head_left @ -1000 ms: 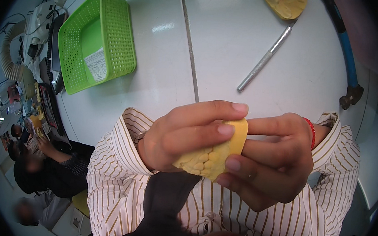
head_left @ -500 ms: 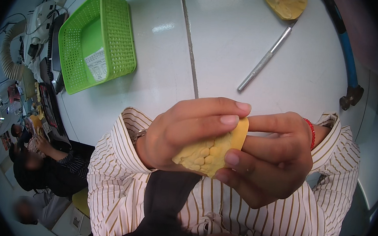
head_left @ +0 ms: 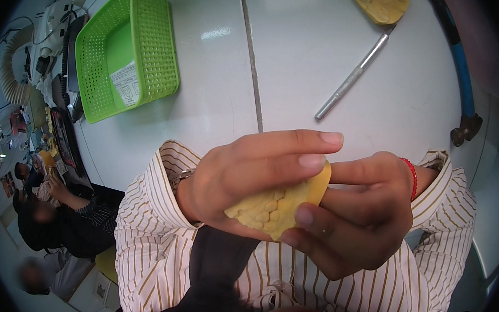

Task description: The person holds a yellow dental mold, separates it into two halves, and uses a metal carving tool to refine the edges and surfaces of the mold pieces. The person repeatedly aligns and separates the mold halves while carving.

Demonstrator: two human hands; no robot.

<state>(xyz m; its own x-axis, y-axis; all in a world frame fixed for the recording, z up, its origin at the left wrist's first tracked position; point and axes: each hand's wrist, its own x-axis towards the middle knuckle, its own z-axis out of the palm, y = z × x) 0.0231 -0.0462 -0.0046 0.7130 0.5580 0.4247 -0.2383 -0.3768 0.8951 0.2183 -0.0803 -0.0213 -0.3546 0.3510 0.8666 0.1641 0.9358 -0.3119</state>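
A yellow plaster dental model (head_left: 269,209), with a curved row of tooth shapes, is held between both my hands close to my chest. My left hand (head_left: 242,170) wraps it from the left, its fingers lying over the upper side. From the right, my right hand (head_left: 362,212) grips the model's edge with thumb and fingers. Much of the model is hidden behind the hands. Beyond them lies a silver craft knife (head_left: 351,77), its blade end beside a second yellow dental model (head_left: 381,3), which the picture's top edge cuts off.
A green perforated plastic basket (head_left: 163,49) holding a printed paper slip (head_left: 125,84) stands at the left on the white table (head_left: 220,83). A hammer with a blue handle (head_left: 464,73) lies at the right. Another person (head_left: 62,223) sits at the far left, near a ribbed hose (head_left: 10,72).
My left fingers have slid slightly right over the model, and the model has tilted a little. Both hands keep hold of it; the things on the table stay put.
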